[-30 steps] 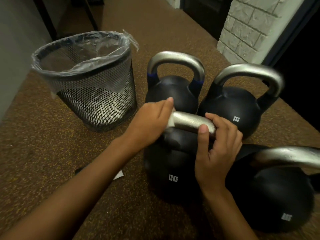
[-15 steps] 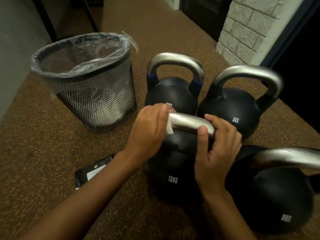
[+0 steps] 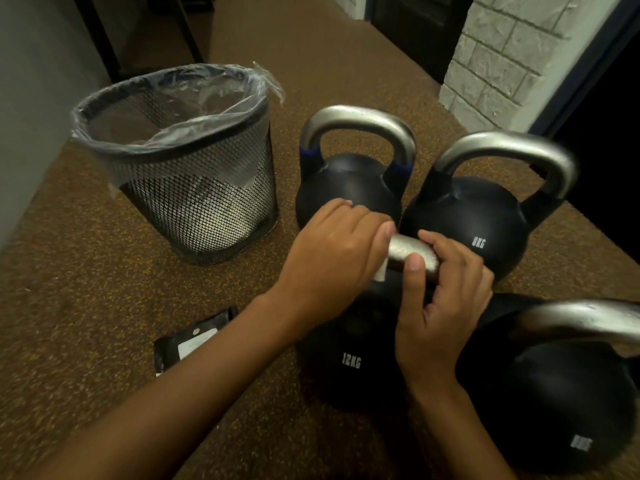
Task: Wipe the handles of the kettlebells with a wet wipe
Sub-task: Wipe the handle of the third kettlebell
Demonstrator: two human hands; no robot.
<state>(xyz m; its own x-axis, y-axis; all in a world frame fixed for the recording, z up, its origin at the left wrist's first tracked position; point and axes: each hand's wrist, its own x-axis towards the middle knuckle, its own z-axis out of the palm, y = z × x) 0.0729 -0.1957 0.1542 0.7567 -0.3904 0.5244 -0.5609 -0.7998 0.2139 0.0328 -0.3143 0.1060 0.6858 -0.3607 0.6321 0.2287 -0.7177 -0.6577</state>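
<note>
Several black kettlebells with silver handles stand on the brown speckled floor. The nearest, marked 12KG [image 3: 349,362], has its handle [image 3: 403,249] between my hands. My left hand [image 3: 332,258] wraps a white wet wipe [image 3: 380,273] round the handle's left part. My right hand [image 3: 446,289] grips the handle's right end, thumb on top. Behind stand a kettlebell with blue handle bases [image 3: 349,188] and one marked 8KG [image 3: 467,223]. Another kettlebell [image 3: 554,403] sits at the lower right.
A black mesh bin [image 3: 194,202] lined with a clear bag stands to the left, holding something white. A black wipe packet [image 3: 188,344] lies on the floor under my left forearm. A white brick pillar [image 3: 502,53] rises at the back right.
My left hand has slid right along the handle with the wipe, covering most of the bare metal. My right hand keeps its grip. The view has shifted slightly.
</note>
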